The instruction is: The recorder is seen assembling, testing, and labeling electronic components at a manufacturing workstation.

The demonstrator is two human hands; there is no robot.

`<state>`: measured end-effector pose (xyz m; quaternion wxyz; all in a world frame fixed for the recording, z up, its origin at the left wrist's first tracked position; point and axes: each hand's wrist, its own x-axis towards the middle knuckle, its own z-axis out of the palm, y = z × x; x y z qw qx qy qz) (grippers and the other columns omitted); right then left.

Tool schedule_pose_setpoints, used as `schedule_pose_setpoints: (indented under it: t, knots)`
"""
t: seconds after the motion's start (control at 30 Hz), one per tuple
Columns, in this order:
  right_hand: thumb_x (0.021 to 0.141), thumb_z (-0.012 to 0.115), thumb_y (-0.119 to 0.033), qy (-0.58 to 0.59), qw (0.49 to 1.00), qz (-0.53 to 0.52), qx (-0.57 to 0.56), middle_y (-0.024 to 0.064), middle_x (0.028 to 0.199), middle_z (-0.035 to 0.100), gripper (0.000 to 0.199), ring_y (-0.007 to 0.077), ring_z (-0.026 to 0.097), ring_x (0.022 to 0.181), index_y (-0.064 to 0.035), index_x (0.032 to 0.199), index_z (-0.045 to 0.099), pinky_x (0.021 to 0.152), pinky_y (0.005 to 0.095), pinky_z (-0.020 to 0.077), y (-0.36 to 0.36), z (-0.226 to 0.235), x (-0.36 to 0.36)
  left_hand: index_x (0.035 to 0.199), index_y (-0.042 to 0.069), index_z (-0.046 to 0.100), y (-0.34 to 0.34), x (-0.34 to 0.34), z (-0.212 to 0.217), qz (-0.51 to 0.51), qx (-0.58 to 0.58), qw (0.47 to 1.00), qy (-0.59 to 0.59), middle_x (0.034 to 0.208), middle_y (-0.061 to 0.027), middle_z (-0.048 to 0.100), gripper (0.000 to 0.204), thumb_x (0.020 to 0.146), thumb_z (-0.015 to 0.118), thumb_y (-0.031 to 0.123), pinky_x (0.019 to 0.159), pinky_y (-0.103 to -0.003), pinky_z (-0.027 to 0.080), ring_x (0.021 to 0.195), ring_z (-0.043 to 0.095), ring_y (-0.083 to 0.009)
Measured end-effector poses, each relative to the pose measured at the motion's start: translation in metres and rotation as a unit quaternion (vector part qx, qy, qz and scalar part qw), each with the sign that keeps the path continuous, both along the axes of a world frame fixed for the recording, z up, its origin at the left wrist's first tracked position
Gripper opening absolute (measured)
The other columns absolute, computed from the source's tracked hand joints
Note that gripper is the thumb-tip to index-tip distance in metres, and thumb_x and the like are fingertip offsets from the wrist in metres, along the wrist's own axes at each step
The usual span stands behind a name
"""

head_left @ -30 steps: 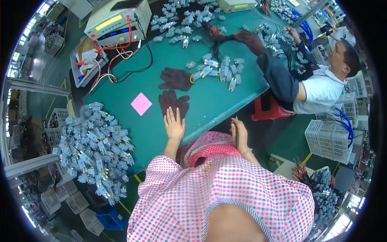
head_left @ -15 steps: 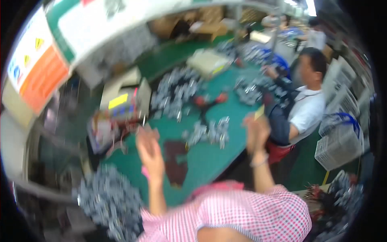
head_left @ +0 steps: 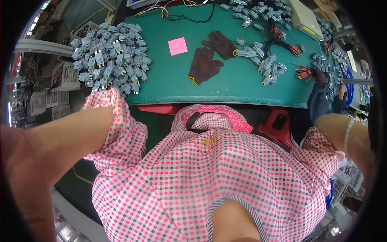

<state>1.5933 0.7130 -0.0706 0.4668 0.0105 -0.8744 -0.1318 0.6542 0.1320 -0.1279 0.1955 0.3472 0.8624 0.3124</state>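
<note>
Both my arms are raised close to the camera. My left hand [head_left: 28,177] is cut off by the left rim, and its fingers are hidden. My right hand [head_left: 365,161] sits at the right rim beyond a beaded bracelet [head_left: 349,135], its fingers out of sight too. I cannot see anything held in either. On the green table [head_left: 161,84] lie two dark brown work gloves, one glove [head_left: 204,66] nearer and the other glove [head_left: 221,44] beyond it. Left of them is a pink paper note [head_left: 177,46].
A big heap of small grey plug-like parts [head_left: 113,56] covers the table's left end; a smaller pile [head_left: 270,68] lies right of the gloves. Wire bundles [head_left: 304,72] and a coworker's dark sleeve [head_left: 318,94] are at the right. A red stool [head_left: 278,131] stands below the edge.
My hands have moved from over the table up and outward to the picture's sides. The view has tilted down, so my checked clothing fills the lower half.
</note>
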Motion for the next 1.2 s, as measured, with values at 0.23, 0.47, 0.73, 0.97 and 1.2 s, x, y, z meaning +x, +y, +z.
schedule_pose_setpoints:
  t: [0.23,0.47,0.73,0.97,1.2]
  knots:
    - [0.094,0.039,-0.044,-0.134,0.984,-0.113,-0.019,0.0061,0.080,0.054,0.041,0.0198,0.055,0.073,-0.0074,0.101,0.054,0.065,0.0349,0.0494,0.084,-0.142,0.086,0.127,-0.003,0.033,0.013,0.124,0.006,-0.038,0.042,0.998,0.017,0.126,-0.0207,0.040,0.046,0.088,0.053,0.010,0.096,-0.038,0.033,0.112,0.043,-0.0309]
    - [0.092,0.040,-0.044,-0.206,0.939,-0.273,-0.031,0.0088,0.077,0.054,0.044,0.0227,0.055,0.073,-0.0032,0.098,0.056,0.067,0.0386,0.0474,0.186,-0.291,0.124,0.124,-0.003,0.035,0.033,0.117,0.022,-0.123,0.120,0.982,0.077,0.122,-0.0198,0.042,0.043,0.087,0.053,0.010,0.093,-0.037,0.034,0.108,0.044,-0.0298]
    - [0.091,0.042,-0.044,-0.300,0.851,-0.428,-0.055,0.0113,0.074,0.055,0.047,0.0253,0.056,0.073,0.0005,0.095,0.058,0.070,0.0416,0.0458,0.224,-0.317,0.188,0.120,-0.003,0.038,0.134,0.090,-0.015,-0.217,0.209,0.951,0.068,0.117,-0.0187,0.044,0.038,0.087,0.053,0.010,0.089,-0.036,0.035,0.104,0.046,-0.0286]
    - [0.092,0.042,-0.041,-0.268,0.862,-0.422,-0.086,0.0124,0.077,0.055,0.045,0.0258,0.056,0.075,0.0005,0.097,0.058,0.071,0.0415,0.0459,0.133,-0.274,0.126,0.117,-0.003,0.040,0.152,0.069,-0.010,-0.250,0.250,0.933,0.062,0.114,-0.0178,0.046,0.035,0.087,0.053,0.009,0.086,-0.035,0.036,0.100,0.047,-0.0275]
    - [0.092,0.042,-0.038,-0.216,0.884,-0.402,-0.100,0.0135,0.080,0.055,0.042,0.0262,0.056,0.076,0.0005,0.098,0.057,0.072,0.0413,0.0461,0.057,-0.227,0.174,0.114,-0.002,0.043,0.160,0.049,0.000,-0.264,0.302,0.913,0.074,0.110,-0.0169,0.048,0.031,0.087,0.053,0.009,0.083,-0.034,0.038,0.096,0.049,-0.0264]
